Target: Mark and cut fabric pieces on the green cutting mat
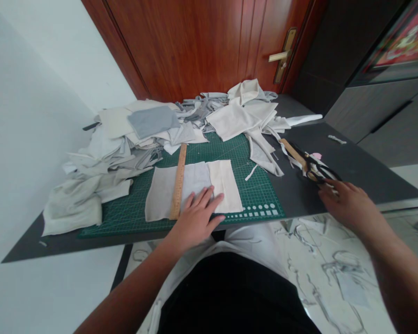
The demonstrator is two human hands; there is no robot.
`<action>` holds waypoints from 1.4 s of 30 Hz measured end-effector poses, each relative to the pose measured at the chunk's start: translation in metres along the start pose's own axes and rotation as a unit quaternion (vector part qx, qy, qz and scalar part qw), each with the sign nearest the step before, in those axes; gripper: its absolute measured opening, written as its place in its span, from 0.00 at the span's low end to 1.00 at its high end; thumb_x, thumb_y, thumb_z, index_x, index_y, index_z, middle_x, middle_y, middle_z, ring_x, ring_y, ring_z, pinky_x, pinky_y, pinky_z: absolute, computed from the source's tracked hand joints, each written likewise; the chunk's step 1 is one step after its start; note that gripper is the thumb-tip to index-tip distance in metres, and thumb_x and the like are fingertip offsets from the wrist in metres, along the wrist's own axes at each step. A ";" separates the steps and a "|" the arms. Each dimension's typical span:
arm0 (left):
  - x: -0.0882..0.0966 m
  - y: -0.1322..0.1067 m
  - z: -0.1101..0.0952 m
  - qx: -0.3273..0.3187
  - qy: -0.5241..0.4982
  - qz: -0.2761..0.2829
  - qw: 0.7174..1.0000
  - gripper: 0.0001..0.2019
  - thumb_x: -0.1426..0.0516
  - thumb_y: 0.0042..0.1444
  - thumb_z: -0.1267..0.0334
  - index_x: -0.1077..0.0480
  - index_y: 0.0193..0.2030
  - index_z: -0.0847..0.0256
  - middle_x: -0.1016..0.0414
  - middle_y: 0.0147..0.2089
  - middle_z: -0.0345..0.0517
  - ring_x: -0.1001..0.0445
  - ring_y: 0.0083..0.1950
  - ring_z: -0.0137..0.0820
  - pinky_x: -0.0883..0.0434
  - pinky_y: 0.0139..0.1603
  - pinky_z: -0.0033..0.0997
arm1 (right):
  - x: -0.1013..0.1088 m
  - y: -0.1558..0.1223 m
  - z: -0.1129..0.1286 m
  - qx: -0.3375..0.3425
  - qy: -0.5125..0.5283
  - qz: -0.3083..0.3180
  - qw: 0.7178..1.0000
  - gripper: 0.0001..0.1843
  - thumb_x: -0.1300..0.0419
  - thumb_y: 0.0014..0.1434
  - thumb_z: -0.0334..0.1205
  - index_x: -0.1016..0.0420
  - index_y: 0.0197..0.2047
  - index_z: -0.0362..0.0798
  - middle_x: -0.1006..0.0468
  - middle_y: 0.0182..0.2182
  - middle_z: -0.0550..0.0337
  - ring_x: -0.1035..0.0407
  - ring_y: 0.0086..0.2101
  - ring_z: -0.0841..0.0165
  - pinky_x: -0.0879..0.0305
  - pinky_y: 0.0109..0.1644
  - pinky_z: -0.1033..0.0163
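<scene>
My left hand lies flat with fingers spread on pieces of cloth near the table's front edge. Under and beside it are a grey-beige piece, a pale grey piece and a cream piece, side by side. A wooden ruler rests upright across the left part of the cloth. All this lies on a green cutting mat. At the right, my right hand has its fingers curled at the black handles of scissors; its fingertips are partly hidden.
Fabric scraps are heaped along the back and left of the dark table. By the scissors lies a wooden strip. A narrow cloth strip is on the mat. Threads and scraps litter the floor; a wooden door stands behind.
</scene>
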State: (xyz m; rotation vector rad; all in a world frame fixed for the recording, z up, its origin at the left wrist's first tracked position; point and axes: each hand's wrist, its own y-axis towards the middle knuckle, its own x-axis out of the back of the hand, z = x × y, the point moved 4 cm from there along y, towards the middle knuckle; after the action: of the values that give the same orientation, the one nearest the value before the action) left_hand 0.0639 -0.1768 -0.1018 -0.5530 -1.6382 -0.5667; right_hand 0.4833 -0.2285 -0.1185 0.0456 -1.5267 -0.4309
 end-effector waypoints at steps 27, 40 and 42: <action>0.045 0.025 0.057 0.183 -0.012 -0.117 0.976 0.20 0.44 0.66 0.57 0.31 0.62 0.61 0.25 0.56 0.59 0.26 0.59 0.49 0.31 0.62 0.51 | 0.039 0.024 0.061 0.044 0.127 -0.059 0.989 0.22 0.45 0.66 0.52 0.21 0.50 0.46 0.21 0.44 0.44 0.28 0.47 0.52 0.33 0.54 0.50; 0.043 0.043 0.097 0.282 -0.043 -0.052 0.957 0.16 0.44 0.58 0.66 0.31 0.53 0.56 0.21 0.42 0.49 0.21 0.46 0.44 0.30 0.45 0.38 | -0.015 0.053 0.185 0.175 0.177 0.023 0.968 0.27 0.50 0.70 0.43 0.28 0.66 0.40 0.30 0.65 0.40 0.37 0.62 0.47 0.39 0.66 0.40; 0.048 0.044 0.092 0.285 -0.086 -0.082 0.951 0.13 0.43 0.56 0.66 0.30 0.48 0.56 0.23 0.38 0.45 0.22 0.40 0.40 0.31 0.41 0.35 | -0.024 0.060 0.177 0.188 0.163 0.038 0.968 0.28 0.52 0.72 0.45 0.29 0.67 0.40 0.31 0.66 0.40 0.38 0.64 0.48 0.41 0.68 0.41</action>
State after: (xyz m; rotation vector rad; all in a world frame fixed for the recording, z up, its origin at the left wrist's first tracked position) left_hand 0.0167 -0.0821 -0.0637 -0.0386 -1.9199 -0.1440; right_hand 0.3267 -0.1242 -0.1134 0.3376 -1.2598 -0.0603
